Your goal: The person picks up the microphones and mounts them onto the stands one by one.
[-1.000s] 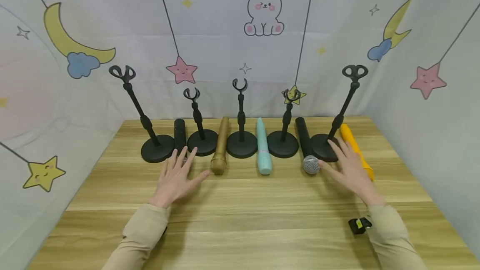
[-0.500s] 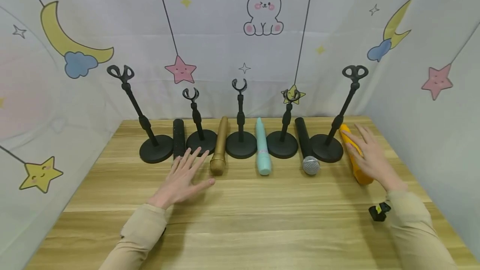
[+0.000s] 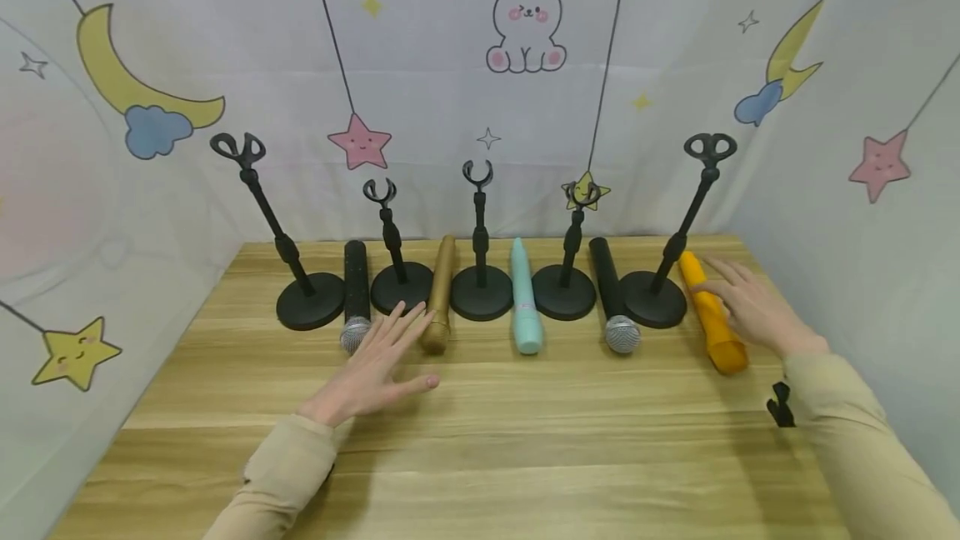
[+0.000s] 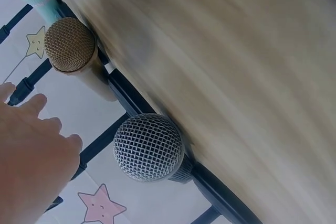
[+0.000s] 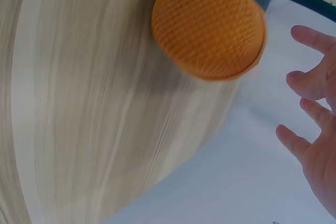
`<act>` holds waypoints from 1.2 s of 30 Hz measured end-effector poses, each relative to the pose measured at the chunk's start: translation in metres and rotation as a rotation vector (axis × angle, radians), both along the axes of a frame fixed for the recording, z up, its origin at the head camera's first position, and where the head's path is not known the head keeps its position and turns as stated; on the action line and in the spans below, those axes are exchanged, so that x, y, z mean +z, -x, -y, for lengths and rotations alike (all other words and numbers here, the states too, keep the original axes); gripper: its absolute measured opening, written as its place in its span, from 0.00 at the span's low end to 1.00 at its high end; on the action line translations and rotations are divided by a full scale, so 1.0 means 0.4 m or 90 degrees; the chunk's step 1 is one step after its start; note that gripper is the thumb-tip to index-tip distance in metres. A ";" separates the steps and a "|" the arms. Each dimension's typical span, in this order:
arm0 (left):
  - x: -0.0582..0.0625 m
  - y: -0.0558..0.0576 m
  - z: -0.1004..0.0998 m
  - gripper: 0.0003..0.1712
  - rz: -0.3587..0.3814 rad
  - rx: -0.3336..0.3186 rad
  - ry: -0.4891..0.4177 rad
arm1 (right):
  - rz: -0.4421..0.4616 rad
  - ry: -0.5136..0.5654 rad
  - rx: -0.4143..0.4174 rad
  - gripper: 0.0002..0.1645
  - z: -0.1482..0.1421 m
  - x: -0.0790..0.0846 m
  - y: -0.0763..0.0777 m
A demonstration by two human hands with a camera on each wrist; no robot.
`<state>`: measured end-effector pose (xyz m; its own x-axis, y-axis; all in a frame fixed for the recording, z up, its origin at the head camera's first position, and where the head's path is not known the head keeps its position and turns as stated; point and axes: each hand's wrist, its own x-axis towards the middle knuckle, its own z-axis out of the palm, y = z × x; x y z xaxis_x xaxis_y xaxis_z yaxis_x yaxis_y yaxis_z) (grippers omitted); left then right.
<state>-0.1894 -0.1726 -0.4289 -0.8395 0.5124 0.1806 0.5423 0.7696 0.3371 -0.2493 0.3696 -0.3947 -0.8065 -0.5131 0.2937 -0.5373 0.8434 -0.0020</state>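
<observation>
An orange microphone [image 3: 707,311] lies at the right end of the row, its mesh head [image 5: 210,24] large in the right wrist view. My right hand [image 3: 761,307] hovers over its right side, fingers spread and not curled round it. My left hand [image 3: 371,369] is held above the table with fingers extended, nearest the gold microphone [image 3: 442,282] and a black microphone [image 3: 357,282] with a silver mesh head. In the left wrist view, the knuckles of the left hand [image 4: 34,156] appear beside both mesh heads. A turquoise microphone [image 3: 526,298] and another black microphone [image 3: 611,282] lie between the hands.
Several black microphone stands with round bases alternate with the microphones along the table's back, among them a tall left stand [image 3: 311,301], a middle stand [image 3: 482,292] and a tall right stand [image 3: 654,299]. Behind hangs a printed white cloth [image 3: 442,98]. The wooden table [image 3: 540,448] extends in front.
My right hand has moved right, from beside the tall right stand to the orange microphone, whose head end has shifted slightly toward me. The left hand has drifted a little right and nearer.
</observation>
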 end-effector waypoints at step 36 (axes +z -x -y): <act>-0.017 -0.008 -0.038 0.41 0.022 -0.032 -0.060 | 0.123 -0.112 0.038 0.31 -0.070 -0.068 0.038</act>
<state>-0.1864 -0.1576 -0.4355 -0.8195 0.5364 0.2018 0.5666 0.7055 0.4256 -0.2643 0.3974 -0.4220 -0.8057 -0.5909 0.0398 -0.5899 0.8067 0.0346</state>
